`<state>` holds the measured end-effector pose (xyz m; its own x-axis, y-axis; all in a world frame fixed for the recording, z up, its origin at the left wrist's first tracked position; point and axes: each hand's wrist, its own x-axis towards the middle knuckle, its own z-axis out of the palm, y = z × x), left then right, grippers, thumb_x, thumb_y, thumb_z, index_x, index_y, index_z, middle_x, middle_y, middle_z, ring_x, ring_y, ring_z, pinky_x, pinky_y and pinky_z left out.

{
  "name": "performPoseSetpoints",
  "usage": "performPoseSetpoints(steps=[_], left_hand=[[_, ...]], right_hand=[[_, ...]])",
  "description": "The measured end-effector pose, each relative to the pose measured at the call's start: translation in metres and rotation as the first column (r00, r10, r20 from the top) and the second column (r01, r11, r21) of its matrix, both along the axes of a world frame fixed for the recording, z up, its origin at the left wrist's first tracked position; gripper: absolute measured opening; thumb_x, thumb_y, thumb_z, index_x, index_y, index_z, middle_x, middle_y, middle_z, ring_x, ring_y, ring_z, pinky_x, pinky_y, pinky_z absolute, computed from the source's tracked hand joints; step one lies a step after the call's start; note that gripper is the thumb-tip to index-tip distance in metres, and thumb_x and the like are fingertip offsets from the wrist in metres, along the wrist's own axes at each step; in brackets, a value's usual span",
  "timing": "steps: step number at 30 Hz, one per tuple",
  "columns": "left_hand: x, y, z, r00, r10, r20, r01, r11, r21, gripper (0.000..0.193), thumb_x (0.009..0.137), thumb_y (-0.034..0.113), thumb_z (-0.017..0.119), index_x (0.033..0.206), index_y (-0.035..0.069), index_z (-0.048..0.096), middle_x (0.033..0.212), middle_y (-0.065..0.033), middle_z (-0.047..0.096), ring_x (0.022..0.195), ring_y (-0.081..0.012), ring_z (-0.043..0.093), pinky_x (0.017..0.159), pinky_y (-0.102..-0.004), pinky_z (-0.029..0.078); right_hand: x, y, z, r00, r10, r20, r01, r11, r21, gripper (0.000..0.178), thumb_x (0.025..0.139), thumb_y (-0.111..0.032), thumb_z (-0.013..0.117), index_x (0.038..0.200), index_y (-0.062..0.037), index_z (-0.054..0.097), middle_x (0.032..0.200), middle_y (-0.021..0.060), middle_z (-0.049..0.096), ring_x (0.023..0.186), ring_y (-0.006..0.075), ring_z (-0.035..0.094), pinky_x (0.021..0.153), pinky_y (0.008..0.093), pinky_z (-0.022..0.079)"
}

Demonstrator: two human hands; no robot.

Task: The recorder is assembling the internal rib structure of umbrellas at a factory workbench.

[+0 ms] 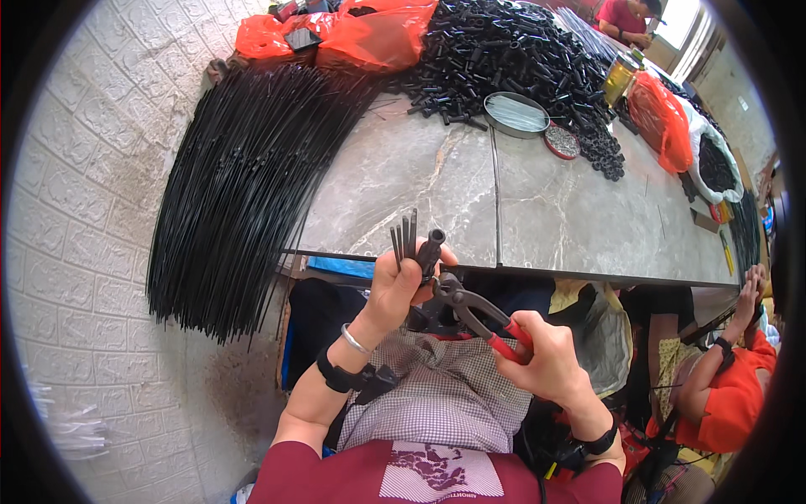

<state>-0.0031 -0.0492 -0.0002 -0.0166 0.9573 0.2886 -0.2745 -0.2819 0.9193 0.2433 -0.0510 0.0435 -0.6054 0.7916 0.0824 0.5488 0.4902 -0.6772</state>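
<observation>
Two arms (pixel 315 401) reach forward, left hand (pixel 393 294) gripping slim black rods (pixel 405 235) and black tube (pixel 431 252), right hand (pixel 547 357) clasping red-handled metal pincers (pixel 472 311).

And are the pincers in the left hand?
No, the right hand grips the red-handled pincers, while the left hand holds thin dark rods.

Red plier handles (pixel 502 347), checked cloth (pixel 445 420) — seemingly grey

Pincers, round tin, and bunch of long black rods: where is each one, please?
Pincers (pixel 453 294), head view: the dark metal by the pivot.
Round tin (pixel 513 132), head view: its near outer wall.
Bunch of long black rods (pixel 235 202), head view: the middle of the bunch.
</observation>
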Motion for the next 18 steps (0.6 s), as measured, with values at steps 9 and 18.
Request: performPoseSetpoints(steps=[9, 18], left_hand=[[0.003, -0.002, 0.0, 1.0, 0.018, 0.016, -0.017, 1.0, -0.015, 0.068, 0.089, 0.063, 0.043, 0.098, -0.003, 0.059, 0.063, 0.0047, 0.047, 0.047, -0.0008, 0.038, 0.043, -0.0172, 0.027], [-0.001, -0.002, -0.005, 0.991, -0.077, 0.111, 0.082, 0.996, -0.038, 0.071, 0.089, 0.064, 0.043, 0.097, -0.005, 0.058, 0.061, 0.0039, 0.045, 0.046, -0.0013, 0.036, 0.042, -0.0179, 0.026]], right_hand=[[0.008, 0.009, 0.014, 0.984, 0.109, -0.141, -0.174, 0.763, -0.622, 0.03, 0.081, -0.011, 0.067, 0.106, 0.0018, 0.058, 0.08, 0.0118, 0.06, 0.066, 0.0237, 0.06, 0.057, 0.0295, 0.046], [0.012, 0.007, 0.008, 0.948, 0.208, -0.241, -0.287, 0.886, -0.363, 0.036, 0.072, -0.006, 0.064, 0.106, 0.0024, 0.057, 0.067, 0.0071, 0.057, 0.049, 0.0105, 0.05, 0.046, 0.0239, 0.041]])
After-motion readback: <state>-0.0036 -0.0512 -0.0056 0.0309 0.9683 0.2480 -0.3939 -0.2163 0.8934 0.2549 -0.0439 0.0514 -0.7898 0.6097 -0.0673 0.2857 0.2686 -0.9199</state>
